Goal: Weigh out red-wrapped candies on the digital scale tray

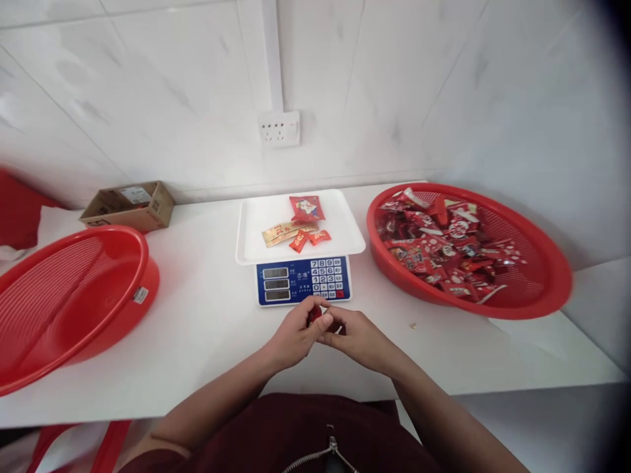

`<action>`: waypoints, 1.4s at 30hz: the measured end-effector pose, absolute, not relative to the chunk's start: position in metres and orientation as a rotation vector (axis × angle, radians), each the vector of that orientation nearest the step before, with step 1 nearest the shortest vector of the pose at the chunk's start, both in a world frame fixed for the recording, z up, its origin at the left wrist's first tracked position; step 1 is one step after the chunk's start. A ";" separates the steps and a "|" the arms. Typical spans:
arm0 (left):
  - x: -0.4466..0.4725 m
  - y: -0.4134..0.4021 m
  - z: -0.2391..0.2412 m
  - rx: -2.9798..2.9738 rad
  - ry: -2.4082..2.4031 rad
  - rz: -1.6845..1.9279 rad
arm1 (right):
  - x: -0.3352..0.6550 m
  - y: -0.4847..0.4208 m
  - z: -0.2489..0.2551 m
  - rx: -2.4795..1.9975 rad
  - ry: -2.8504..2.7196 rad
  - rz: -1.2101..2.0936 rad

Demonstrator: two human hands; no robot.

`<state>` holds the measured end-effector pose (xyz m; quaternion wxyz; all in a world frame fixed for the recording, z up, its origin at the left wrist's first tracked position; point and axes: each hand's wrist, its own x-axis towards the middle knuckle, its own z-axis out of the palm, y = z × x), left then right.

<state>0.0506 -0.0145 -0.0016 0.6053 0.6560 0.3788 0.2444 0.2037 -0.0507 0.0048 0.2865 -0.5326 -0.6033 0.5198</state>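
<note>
My left hand (296,333) and my right hand (359,338) meet just in front of the blue digital scale (304,281). Between the curled left fingers shows a bit of a small dark red item (314,315), mostly hidden. My right fingers are bent against the left ones, and what they grip is covered. On the scale's white tray (251,217) lie a red snack packet (307,208), gold stick packets (283,232) and two small red-wrapped sweets, one being the left sweet (298,241) and the other the right sweet (320,237).
At right, a red basket (542,279) holds many red snack packets (453,236). A large red basket (113,295) stands at left, with a cardboard box (160,207) behind it. A tiny scrap (413,326) lies on the white table (207,348). The wall carries a socket (280,129).
</note>
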 end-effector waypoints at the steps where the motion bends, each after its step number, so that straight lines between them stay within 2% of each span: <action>1: 0.049 -0.017 -0.004 1.536 0.891 0.536 | 0.204 -0.053 0.002 -1.432 -1.618 1.400; 6: 0.039 -0.028 -0.014 1.455 0.897 0.428 | 0.204 -0.061 -0.012 -1.428 -1.573 1.503; 12: 0.027 -0.029 -0.021 1.285 0.796 0.461 | 0.211 -0.066 -0.031 -1.426 -1.467 1.618; 17: 0.025 -0.024 -0.023 1.317 0.837 0.437 | 0.212 -0.067 -0.039 -1.420 -1.518 1.590; 30: 0.038 -0.014 -0.021 1.427 0.860 0.267 | 0.234 -0.062 -0.003 -1.533 -1.351 1.184; 37: 0.035 -0.012 -0.030 1.404 0.874 0.239 | 0.337 -0.044 0.053 -1.646 -1.039 0.633; 40: 0.034 -0.011 -0.032 1.404 0.853 0.229 | 0.392 -0.036 0.051 -1.736 -1.040 0.423; 42: 0.034 -0.011 -0.032 1.397 0.846 0.221 | 0.423 -0.033 0.042 -1.999 -1.138 0.369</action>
